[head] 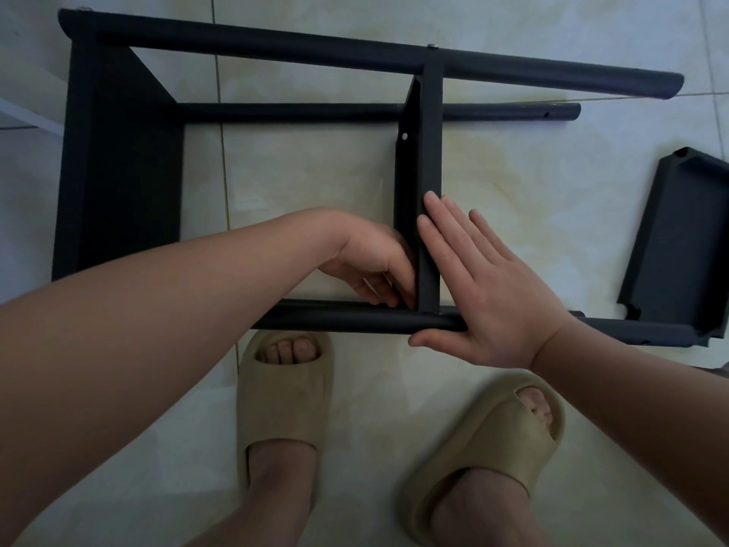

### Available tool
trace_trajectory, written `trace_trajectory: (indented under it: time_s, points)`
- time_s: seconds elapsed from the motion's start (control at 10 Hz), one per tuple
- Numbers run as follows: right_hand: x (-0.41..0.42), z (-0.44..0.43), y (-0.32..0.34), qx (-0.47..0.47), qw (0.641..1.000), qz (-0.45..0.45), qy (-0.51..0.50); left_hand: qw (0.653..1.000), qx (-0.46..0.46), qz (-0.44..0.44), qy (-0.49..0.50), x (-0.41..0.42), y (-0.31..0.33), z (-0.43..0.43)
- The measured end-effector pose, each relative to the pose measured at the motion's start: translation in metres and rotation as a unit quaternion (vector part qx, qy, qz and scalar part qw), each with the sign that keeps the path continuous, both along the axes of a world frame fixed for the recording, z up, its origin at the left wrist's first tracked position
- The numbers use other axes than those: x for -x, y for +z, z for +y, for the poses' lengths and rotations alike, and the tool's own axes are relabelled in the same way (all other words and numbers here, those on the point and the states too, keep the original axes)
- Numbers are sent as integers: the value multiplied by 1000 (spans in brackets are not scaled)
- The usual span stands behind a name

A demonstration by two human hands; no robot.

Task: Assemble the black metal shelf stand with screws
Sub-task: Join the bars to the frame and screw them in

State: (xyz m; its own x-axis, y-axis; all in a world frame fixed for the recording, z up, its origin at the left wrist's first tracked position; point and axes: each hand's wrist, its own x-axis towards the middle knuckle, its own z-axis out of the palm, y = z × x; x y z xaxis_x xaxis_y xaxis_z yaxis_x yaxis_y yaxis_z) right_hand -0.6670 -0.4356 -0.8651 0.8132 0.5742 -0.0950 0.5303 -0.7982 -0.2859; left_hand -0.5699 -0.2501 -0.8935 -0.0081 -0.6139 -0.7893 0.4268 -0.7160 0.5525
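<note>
The black shelf stand [118,171] is lying on its side on the tiled floor [315,171], just in front of the person's slippers [284,396]. 1 end panel is already sitting at the left, and a middle panel [430,152] is standing across the tubes, with 1 screw [404,136] showing in its flange.

The right hand [485,294] is lying flat with its fingers straight, pressing against the middle panel's right face and the near tube [355,320], and gripping nothing. The left hand [374,262] is reaching into the corner where that panel meets the near tube. Its fingers are curling against the metal, but whether they are pinching a screw cannot be told, because the fingertips are hidden.

A 3rd panel [682,246] is lying loose at the right, touching the near tube's end.

The steel is looking stiff and fairly light, so it is likely taking a firm push without bending. The painted tubes are probably smooth and round, so they may be rolling or sliding on the tile. The half-joined frame is probably racking easily. The flat panel faces and the corner joints are seeming the safest places to take hold, with 1 hand bracing the panel square while the other is working at the hole.
</note>
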Motion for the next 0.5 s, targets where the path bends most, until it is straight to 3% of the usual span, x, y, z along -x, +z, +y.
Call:
trace_trajectory:
  time_s: [0.5]
  points:
    - [0,0,1,10,1000,3,1,1000,-11,5,-2,0,1,0]
